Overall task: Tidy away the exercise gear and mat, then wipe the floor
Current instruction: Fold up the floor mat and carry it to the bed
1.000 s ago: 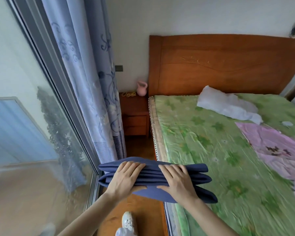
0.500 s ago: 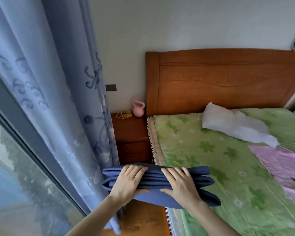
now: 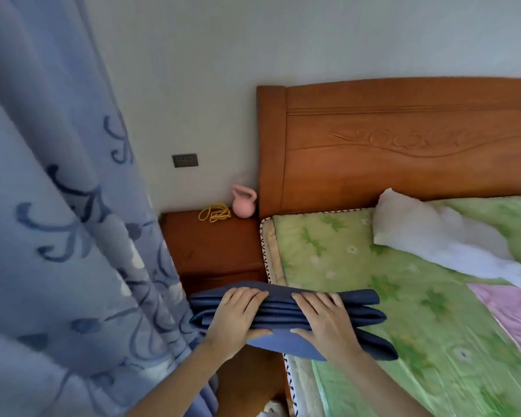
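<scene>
A folded dark blue exercise mat (image 3: 364,314) is held in the air between the curtain and the bed's left edge. My left hand (image 3: 238,317) grips its left half, fingers on top and thumb underneath. My right hand (image 3: 325,320) grips the middle the same way. Farther ahead, a wooden nightstand (image 3: 211,245) stands against the wall. A small pink kettlebell (image 3: 243,203) and a coiled yellow cord (image 3: 214,213) rest at its back.
A blue patterned curtain (image 3: 60,236) hangs close on the left. The bed (image 3: 403,296) with a green floral cover, a white pillow (image 3: 439,236) and a wooden headboard (image 3: 403,139) fills the right. A narrow strip of wood floor (image 3: 247,383) runs between them.
The view has moved forward along the gap; the nightstand and headboard are closer and the window has left the frame. Both hands keep the same grip on the folded mat.
</scene>
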`<state>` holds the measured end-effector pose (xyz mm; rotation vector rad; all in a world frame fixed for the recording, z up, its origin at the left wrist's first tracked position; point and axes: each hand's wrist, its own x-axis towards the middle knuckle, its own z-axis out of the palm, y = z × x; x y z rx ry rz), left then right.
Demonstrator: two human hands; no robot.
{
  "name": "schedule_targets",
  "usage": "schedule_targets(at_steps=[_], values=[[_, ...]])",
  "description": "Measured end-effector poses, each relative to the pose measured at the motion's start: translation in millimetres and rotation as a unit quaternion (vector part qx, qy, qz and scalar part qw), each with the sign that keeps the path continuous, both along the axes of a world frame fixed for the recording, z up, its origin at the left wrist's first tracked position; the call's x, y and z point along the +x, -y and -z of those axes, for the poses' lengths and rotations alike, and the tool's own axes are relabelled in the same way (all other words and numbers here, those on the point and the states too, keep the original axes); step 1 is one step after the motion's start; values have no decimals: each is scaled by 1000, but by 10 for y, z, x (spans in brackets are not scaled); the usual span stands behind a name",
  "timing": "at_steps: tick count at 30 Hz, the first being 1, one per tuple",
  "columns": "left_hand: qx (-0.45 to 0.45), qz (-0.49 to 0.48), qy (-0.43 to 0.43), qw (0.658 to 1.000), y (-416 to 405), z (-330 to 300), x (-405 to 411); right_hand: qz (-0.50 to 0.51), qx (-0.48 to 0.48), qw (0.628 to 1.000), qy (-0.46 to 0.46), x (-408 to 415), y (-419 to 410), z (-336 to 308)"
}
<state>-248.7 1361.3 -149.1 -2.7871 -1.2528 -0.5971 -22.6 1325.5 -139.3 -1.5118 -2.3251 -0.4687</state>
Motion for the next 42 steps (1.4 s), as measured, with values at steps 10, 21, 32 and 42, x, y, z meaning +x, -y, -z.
schedule_targets(at_steps=[10,21,32,42], values=[[-19,-61,-6,998,-1294,27,295,-35,-84,996,-5,270,-1583,62],[-64,-124,-43,989,-2346,170,-180,-97,-130,987,-2,-186,-2833,141],[-43,-145,-19,988,-3361,328,-1005,-105,-176,979,-13,-1063,-3913,254],[-83,-180,-26,980,-4043,518,-1459,-87,-219,972,-17,-1631,-4663,434]])
